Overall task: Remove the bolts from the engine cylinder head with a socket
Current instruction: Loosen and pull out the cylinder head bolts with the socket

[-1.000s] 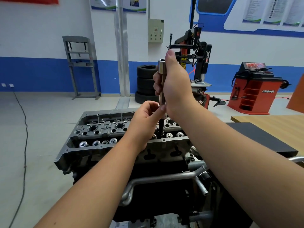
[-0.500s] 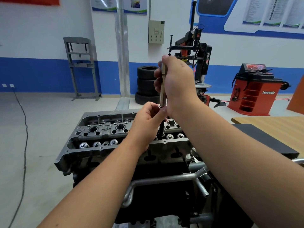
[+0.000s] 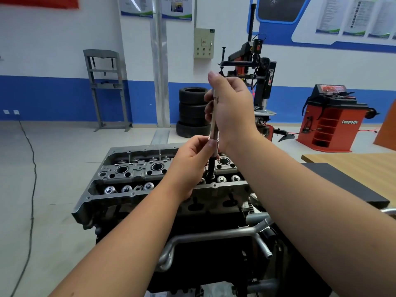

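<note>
Two bare forearms reach out over the engine, and both hands meet above the cylinder head (image 3: pixel 150 174), the landmark for everything else. Nearest, bent metal coolant pipes (image 3: pixel 205 236) run across the engine's front, below the head. On top of the head, the left hand (image 3: pixel 190 166) pinches the lower part of the long socket tool (image 3: pixel 214 125) with thumb and fingertips, probably to steady it and keep it square. The dark socket end (image 3: pixel 211 168) stands upright and drops into a bolt recess toward the head's right end, so the bolt itself is hidden. Above it, the right hand (image 3: pixel 232 112) wraps around the silver shaft, thumb up, seemingly turning it by hand. Left along the head sit open plug wells (image 3: pixel 121 169). To the right lies a wooden tabletop (image 3: pixel 353 166). Far behind the head stand stacked tyres (image 3: pixel 192 112) and a red balancing machine (image 3: pixel 334 118).
</note>
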Tool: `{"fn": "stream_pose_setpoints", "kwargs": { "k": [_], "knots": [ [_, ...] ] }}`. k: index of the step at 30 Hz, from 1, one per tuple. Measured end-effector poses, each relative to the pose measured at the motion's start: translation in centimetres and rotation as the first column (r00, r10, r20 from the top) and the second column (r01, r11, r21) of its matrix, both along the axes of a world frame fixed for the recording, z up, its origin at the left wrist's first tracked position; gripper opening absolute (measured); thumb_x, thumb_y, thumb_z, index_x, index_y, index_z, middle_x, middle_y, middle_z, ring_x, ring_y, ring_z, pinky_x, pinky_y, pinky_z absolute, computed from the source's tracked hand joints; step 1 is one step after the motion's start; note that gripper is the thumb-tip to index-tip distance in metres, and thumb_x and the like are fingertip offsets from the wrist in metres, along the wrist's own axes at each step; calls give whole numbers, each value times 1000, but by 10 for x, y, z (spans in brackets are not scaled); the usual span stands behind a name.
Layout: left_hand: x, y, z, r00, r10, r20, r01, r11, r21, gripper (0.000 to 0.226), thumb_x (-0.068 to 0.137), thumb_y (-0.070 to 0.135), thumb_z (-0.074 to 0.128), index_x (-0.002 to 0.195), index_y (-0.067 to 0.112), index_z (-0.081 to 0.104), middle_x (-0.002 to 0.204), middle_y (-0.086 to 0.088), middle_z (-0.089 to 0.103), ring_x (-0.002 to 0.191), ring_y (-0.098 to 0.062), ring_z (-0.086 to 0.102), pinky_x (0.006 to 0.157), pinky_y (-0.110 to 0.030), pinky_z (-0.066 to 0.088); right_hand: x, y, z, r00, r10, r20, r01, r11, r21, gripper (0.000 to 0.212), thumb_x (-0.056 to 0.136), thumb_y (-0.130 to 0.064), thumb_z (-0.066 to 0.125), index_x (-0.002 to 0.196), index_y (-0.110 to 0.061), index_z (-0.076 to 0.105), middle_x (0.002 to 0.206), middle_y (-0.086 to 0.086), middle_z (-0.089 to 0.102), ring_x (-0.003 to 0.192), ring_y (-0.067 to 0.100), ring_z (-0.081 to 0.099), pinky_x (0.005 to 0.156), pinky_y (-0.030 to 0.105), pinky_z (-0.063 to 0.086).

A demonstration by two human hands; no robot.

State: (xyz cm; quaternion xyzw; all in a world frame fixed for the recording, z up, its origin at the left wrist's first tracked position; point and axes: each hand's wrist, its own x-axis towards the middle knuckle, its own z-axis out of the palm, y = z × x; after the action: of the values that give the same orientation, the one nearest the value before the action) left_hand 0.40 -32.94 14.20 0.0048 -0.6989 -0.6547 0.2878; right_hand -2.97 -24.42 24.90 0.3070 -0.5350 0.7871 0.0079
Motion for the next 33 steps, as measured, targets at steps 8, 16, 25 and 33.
{"fn": "stream_pose_setpoints", "kwargs": {
  "k": [8,16,25,33],
  "knots": [
    [6,1,3,998,-52,37,52,999,9,34,108,44,45,115,21,69,107,-3,74,97,-10,68,88,-27,50,5,-5,3,993,116,12,-116,993,25,36,100,-24,44,65,-16,53,51,-4,41,43,11,31,50,29,27],
    [0,1,0,1000,-21,18,22,999,-41,32,108,39,49,111,14,69,92,7,74,83,0,68,70,-8,49,-2,2,0,990,140,-30,-139,990,25,24,101,-28,51,81,-15,50,55,-2,42,44,12,33,48,29,32],
    [-2,6,2,998,59,1,-59,998,-36,30,95,49,67,105,21,64,80,9,69,71,-6,57,69,-25,48,2,-3,5,1000,15,4,-15,1000,19,35,94,-17,44,59,-17,48,49,-3,39,47,15,30,54,35,26],
    [2,5,2,998,-3,56,6,998,-60,32,109,44,45,113,25,69,101,7,76,84,1,69,75,-22,49,1,2,4,996,84,-8,-83,995,59,20,100,-26,53,85,-13,54,55,-2,45,47,13,38,50,30,36]
  ]
}}
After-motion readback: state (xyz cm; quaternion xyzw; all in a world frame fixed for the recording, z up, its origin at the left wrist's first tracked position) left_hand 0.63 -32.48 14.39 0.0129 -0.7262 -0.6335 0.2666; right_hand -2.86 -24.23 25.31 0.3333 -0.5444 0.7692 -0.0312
